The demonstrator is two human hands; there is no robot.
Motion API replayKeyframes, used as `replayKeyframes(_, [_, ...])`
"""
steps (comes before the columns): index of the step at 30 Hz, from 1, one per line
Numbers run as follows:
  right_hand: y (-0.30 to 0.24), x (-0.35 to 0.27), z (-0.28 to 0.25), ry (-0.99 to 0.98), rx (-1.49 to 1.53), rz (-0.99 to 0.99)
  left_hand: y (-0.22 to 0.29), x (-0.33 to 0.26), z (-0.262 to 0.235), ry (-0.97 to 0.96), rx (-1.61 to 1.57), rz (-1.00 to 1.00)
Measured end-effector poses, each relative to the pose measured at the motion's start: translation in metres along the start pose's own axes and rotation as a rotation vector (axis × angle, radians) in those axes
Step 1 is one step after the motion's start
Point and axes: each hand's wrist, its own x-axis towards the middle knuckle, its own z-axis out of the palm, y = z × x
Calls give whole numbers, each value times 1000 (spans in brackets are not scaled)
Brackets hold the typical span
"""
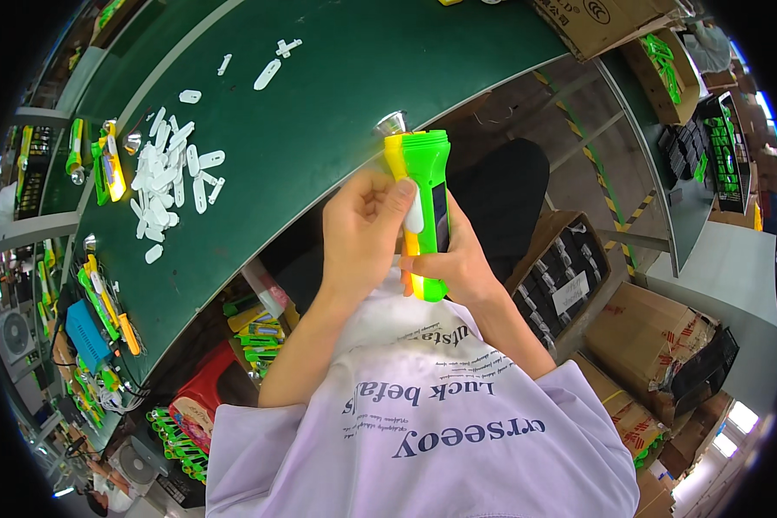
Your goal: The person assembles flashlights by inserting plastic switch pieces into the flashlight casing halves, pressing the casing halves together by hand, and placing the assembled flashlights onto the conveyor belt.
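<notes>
A green and yellow flashlight (pixel 432 164) is held upright in front of my chest, just off the table's near edge. My right hand (pixel 464 259) is wrapped round its lower body from the right. A silver reflector cup (pixel 392 123) shows at the flashlight's top left. On the side facing my left hand (pixel 363 224) lies a white oblong plastic piece (pixel 415 212). My left thumb and curled fingers are closed on that piece, against the flashlight. A dark panel (pixel 440 216) sits on the body by my right fingers. Whether the white piece is seated cannot be seen.
The green table (pixel 319 95) bears a pile of white plastic pieces (pixel 168 177) and several flashlights (pixel 110 164) at the left. A blue basket (pixel 87 335) stands at the lower left. Cardboard boxes (pixel 647 332) and a box of dark parts (pixel 565 281) are at the right.
</notes>
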Motion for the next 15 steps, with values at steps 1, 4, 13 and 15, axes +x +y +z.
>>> replayKeyframes(1, [-2, 0, 1, -8, -2, 9, -3, 2, -2, 2, -3, -2])
replayKeyframes(4, [5, 5, -1, 26, -130, -79, -9, 4, -3, 15, -30, 6])
replayKeyframes(13, [13, 4, 2, 170, -479, -142, 0, 0, 2, 45, 69, 90])
replayKeyframes(15, [21, 3, 3, 227, -527, -212, -1, -1, 3, 113, 168, 239])
